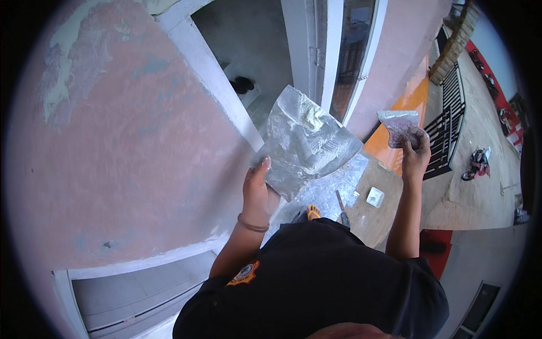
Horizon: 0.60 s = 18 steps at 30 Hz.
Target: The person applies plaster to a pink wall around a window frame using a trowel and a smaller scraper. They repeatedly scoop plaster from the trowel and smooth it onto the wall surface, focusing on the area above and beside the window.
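My left hand (259, 195) holds a large grey plate (305, 150) from its lower left, thumb on top; white paste is smeared over it, with a thicker lump near its upper part. My right hand (416, 150), fingers grimy, grips a small flat scraper (397, 121) with a pale upper edge and a purplish face, held apart from the plate at the right. The pink wall (113, 158), with pale and bluish patches, is at my left beside a white-framed opening (237, 130).
Below are a paste-spattered sheet (347, 178), a white square container (375, 197), a thin stick (340, 200) and my sandaled foot (313, 212). At the right are an orange ledge (389, 144), a black railing (451, 113) and parked motorbikes (477, 164). Another opening (135, 299) is lower left.
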Each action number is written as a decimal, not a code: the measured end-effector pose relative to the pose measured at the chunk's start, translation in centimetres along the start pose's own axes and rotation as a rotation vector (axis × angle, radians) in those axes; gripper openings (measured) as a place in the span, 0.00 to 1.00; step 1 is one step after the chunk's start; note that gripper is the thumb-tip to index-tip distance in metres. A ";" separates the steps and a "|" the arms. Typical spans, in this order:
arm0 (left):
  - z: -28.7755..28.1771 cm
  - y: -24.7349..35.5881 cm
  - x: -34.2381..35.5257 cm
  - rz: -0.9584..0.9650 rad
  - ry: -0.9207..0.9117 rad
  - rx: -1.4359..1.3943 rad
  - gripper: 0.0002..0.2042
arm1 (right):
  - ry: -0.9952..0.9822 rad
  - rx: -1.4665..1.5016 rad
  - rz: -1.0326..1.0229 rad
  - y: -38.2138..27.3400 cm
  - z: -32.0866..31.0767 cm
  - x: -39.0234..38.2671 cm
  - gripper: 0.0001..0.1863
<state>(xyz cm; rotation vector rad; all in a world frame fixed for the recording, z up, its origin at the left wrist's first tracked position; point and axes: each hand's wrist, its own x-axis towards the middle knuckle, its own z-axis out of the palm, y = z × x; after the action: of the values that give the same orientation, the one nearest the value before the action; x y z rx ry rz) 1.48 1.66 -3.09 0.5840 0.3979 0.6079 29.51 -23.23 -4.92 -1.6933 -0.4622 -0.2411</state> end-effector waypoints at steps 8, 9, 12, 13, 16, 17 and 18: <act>-2.1 -1.6 -0.1 -0.102 -0.061 -0.022 0.21 | 0.261 0.585 0.224 0.2 0.0 -1.1 0.34; -1.9 -1.7 -0.3 -0.097 -0.053 -0.035 0.20 | 0.226 0.715 0.366 0.9 0.0 -1.1 0.28; -1.4 -1.5 -0.7 -0.101 -0.055 -0.018 0.18 | 0.198 1.038 0.571 2.0 -0.1 -1.6 0.15; -1.3 -1.3 -0.9 -0.097 -0.060 -0.016 0.17 | 0.223 1.094 0.516 1.8 -0.3 -1.8 0.12; -1.0 -0.8 -1.4 -0.068 -0.054 -0.006 0.17 | 0.138 1.054 0.398 -0.7 0.1 -2.7 0.10; -0.9 -0.8 -1.5 -0.049 -0.043 0.010 0.17 | 0.060 0.947 0.381 -1.9 0.6 -3.0 0.10; -1.0 -0.7 -1.7 -0.044 -0.041 0.029 0.17 | -0.006 0.831 0.361 -3.4 1.2 -3.3 0.10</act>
<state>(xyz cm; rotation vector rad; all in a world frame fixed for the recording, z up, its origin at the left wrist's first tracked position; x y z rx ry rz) 0.02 0.53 -3.97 0.6135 0.3805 0.5482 25.01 -22.15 -3.47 -0.9302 -0.2013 0.2063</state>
